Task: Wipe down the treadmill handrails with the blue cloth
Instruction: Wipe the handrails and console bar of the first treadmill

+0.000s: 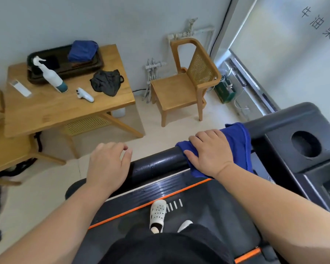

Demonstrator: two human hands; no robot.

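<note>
The black left handrail (160, 161) of the treadmill runs from centre to upper right, its surface wet with droplets. A blue cloth (238, 141) is draped over the rail. My right hand (210, 151) lies on the cloth, fingers curled over the rail and gripping cloth and bar together. My left hand (108, 164) hovers at the near end of the rail with fingers loosely curled, holding nothing; whether it touches the rail I cannot tell.
The treadmill console (303, 147) with a cup hole is at right; the belt (198, 216) and my feet are below. A wooden table (65, 105) at left carries a spray bottle (53, 79), a black tray, a second blue cloth (82, 51) and a black cloth. A wooden chair (185, 86) stands by the wall.
</note>
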